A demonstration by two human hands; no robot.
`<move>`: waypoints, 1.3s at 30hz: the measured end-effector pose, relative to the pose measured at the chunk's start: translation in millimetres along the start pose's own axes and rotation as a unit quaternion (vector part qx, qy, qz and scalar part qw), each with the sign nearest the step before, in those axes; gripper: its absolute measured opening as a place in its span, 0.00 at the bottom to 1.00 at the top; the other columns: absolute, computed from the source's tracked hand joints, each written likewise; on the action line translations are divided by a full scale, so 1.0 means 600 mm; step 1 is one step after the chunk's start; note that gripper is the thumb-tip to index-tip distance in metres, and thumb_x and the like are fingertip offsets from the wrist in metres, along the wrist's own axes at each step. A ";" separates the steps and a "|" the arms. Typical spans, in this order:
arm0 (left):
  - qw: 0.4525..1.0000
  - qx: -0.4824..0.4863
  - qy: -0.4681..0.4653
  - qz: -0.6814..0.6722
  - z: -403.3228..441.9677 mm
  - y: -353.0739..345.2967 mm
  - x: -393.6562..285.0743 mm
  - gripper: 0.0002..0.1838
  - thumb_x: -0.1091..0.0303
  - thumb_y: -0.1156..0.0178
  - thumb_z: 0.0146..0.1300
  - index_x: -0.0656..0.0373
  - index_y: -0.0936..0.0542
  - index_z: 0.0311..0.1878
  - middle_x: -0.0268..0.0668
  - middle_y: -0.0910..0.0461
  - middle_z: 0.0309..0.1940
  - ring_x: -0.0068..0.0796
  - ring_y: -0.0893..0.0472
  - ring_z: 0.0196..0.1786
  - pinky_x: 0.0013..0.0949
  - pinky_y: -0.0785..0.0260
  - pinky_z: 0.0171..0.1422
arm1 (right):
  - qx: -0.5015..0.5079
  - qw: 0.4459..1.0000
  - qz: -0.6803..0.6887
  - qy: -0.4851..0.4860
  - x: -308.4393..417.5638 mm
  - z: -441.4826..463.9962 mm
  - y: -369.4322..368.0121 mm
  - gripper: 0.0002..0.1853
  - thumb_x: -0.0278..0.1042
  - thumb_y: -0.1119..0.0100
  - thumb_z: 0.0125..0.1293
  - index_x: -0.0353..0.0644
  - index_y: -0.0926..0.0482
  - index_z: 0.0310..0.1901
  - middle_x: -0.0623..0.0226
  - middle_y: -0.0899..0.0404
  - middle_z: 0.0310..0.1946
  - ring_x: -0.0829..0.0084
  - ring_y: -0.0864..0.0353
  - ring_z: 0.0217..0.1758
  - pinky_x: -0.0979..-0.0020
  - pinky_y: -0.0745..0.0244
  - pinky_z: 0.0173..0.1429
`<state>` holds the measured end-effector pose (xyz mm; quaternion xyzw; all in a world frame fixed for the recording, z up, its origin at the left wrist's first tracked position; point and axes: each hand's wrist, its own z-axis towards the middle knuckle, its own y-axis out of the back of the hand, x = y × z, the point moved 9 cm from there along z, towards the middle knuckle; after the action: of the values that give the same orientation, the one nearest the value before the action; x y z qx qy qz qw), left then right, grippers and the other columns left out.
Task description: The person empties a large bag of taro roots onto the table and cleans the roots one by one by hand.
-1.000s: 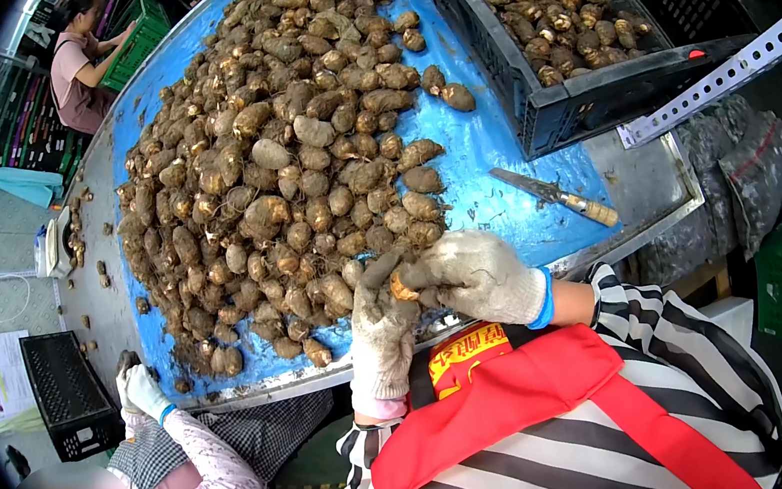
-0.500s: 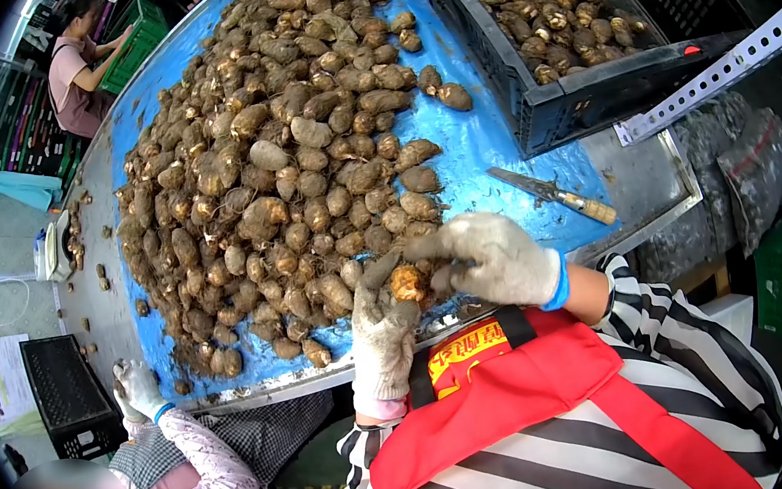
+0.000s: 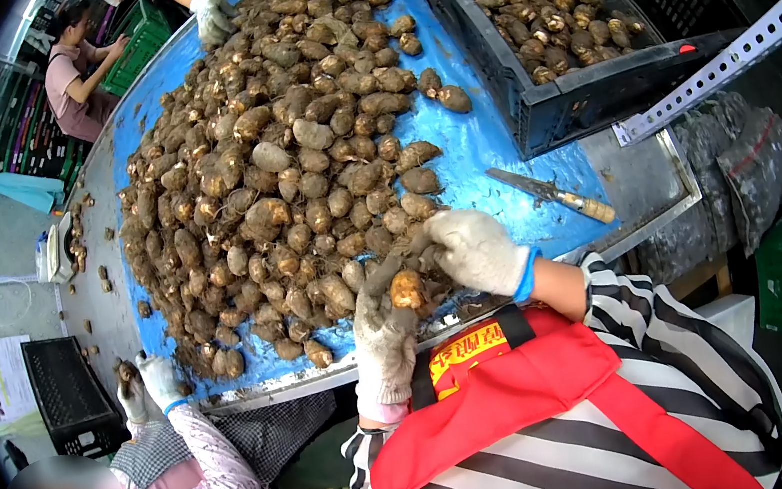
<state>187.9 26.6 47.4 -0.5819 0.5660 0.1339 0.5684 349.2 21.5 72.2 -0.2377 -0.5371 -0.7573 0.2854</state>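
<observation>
My left hand [image 3: 384, 332], in a dirty white glove, is closed around a taro corm [image 3: 407, 290] at the near edge of the table. The corm's pale orange-brown cut end faces up. Close beside it, my right hand [image 3: 479, 253], also gloved, has its fingers curled in a pinch with soiled fingertips. What those fingertips grip is hidden. Just beyond both hands lies a large heap of brown, hairy taro corms [image 3: 282, 190] on a blue plastic sheet [image 3: 474, 156]. A knife [image 3: 554, 195] with a wooden handle rests on the sheet to the right.
A black crate [image 3: 629, 79] of taro corms stands at the upper right, beside a perforated metal bar [image 3: 723, 65]. At left, a co-worker's gloved hands [image 3: 151, 387] hold a corm. Another gloved hand [image 3: 213, 16] reaches to the heap's far end. A person holds a green crate [image 3: 141, 47].
My right hand has drawn slightly up and left, its fingers now more curled. The held corm shows more of its pale end. A co-worker's gloved hand has appeared at the far end.
</observation>
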 end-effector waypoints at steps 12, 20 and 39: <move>0.998 0.010 0.028 -0.057 0.010 0.009 0.016 0.38 0.74 0.28 0.59 0.64 0.33 0.72 0.43 0.28 0.67 0.34 0.22 0.63 0.32 0.23 0.64 | -0.053 0.990 0.065 0.110 0.097 -0.013 0.057 0.15 0.29 0.27 0.51 0.46 0.16 0.43 0.65 0.20 0.30 0.59 0.18 0.35 0.59 0.25 0.38; 0.990 0.019 0.018 -0.138 0.008 0.000 0.005 0.44 0.64 0.26 0.60 0.63 0.38 0.75 0.48 0.26 0.65 0.45 0.19 0.61 0.43 0.21 0.62 | 0.008 1.000 -0.020 -0.016 -0.021 -0.012 0.007 0.09 0.25 0.37 0.59 0.44 0.17 0.42 0.59 0.18 0.36 0.54 0.16 0.42 0.59 0.20 0.47; 0.986 0.028 0.040 -0.162 0.015 0.015 0.018 0.39 0.71 0.29 0.62 0.66 0.36 0.74 0.51 0.26 0.65 0.44 0.18 0.58 0.42 0.19 0.61 | 0.018 0.998 -0.046 0.031 -0.014 0.012 0.003 0.09 0.30 0.31 0.56 0.45 0.17 0.39 0.62 0.18 0.36 0.58 0.17 0.42 0.58 0.22 0.46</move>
<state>188.4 31.1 31.1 -0.6546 0.4899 0.0005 0.5757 356.9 29.3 70.3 -0.1843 -0.5518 -0.7671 0.2704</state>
